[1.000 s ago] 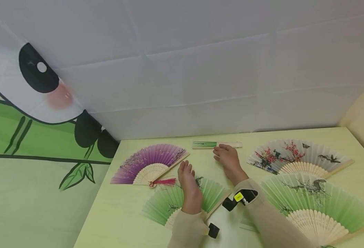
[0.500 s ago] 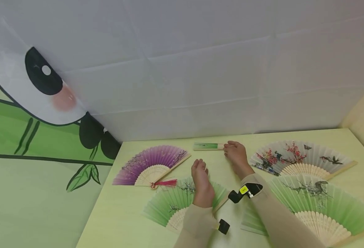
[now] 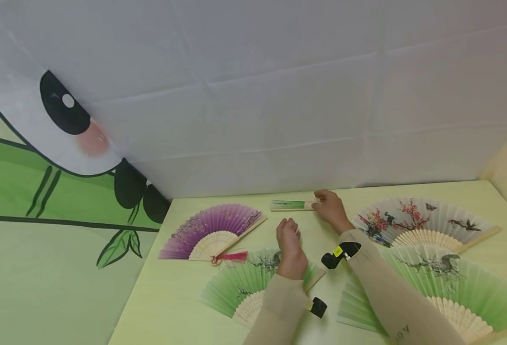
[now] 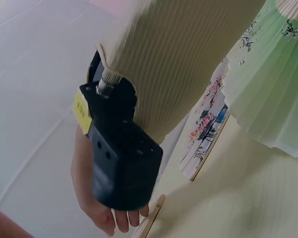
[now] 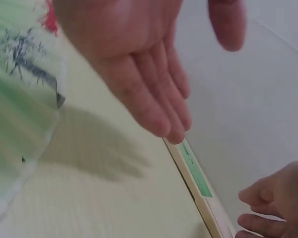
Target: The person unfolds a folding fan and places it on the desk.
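A folded hand fan (image 3: 291,205), green and white with a pale wooden edge, lies at the back of the table. My right hand (image 3: 331,210) is at its right end, the fingertips overlapping that end in the head view. In the right wrist view the fingers of my right hand (image 5: 283,201) are loosely bent beside the folded fan (image 5: 196,171), not wrapped round it. My left hand (image 3: 291,249) hovers above a spread green fan (image 3: 227,287) with its palm turned inward. Its fingers look fairly straight in the right wrist view, and nothing is in it.
A spread purple fan (image 3: 219,225) with a pink tassel (image 3: 234,257) lies at the left. To the right are a white fan with red blossoms (image 3: 413,218) and another green fan (image 3: 452,273). A pale cloth wall (image 3: 258,120) rises behind the table (image 3: 150,297).
My right hand has moved right along the folded fan to its right end, uncovering the green middle. My left hand has shifted right over the green fan. The camera view has shifted slightly.
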Tool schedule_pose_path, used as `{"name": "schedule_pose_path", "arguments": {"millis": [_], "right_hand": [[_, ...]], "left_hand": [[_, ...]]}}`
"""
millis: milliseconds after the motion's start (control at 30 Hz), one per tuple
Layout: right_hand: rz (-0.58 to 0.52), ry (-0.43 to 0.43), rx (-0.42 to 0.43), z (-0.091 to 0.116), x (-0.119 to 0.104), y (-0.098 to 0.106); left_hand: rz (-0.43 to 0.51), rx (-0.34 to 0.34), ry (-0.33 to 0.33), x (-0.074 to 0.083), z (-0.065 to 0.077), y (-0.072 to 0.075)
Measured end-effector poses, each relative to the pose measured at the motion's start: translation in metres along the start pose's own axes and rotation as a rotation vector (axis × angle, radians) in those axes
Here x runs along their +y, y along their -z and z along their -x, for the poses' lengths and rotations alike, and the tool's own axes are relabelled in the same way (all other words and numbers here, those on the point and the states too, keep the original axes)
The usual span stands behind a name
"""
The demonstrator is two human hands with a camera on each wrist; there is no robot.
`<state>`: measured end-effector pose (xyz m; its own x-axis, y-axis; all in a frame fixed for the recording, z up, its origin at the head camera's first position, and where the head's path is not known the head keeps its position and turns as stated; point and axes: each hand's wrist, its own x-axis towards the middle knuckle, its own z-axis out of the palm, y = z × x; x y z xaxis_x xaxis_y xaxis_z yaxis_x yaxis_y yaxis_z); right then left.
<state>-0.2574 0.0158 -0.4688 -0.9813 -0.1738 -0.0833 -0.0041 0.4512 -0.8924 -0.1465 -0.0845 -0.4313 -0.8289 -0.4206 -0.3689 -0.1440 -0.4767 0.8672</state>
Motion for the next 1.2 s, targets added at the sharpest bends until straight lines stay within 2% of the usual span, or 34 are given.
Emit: {"name": "schedule_pose_path", "arguments": {"millis": [167, 533, 700, 867, 1200], "right_hand": [[0.198, 0.111, -0.036, -0.008, 0.004, -0.006], [0.375, 0.251, 0.008, -0.009, 0.008, -0.014], [0.325, 0.255, -0.02, -0.005, 0.005, -0.014], [0.248, 0.208, -0.055, 0.0, 0.003, -0.011], [0.159, 0.161, 0.023, 0.017, -0.008, -0.009]], "left_hand": [[0.009, 0.001, 0.002, -0.001, -0.003, -0.006], [0.034, 0.027, 0.042, -0.006, -0.011, -0.016], [0.034, 0.03, 0.055, -0.009, -0.016, -0.016], [0.044, 0.032, 0.063, -0.01, -0.017, -0.016], [-0.008, 0.027, 0.078, -0.016, -0.024, -0.013]]}}
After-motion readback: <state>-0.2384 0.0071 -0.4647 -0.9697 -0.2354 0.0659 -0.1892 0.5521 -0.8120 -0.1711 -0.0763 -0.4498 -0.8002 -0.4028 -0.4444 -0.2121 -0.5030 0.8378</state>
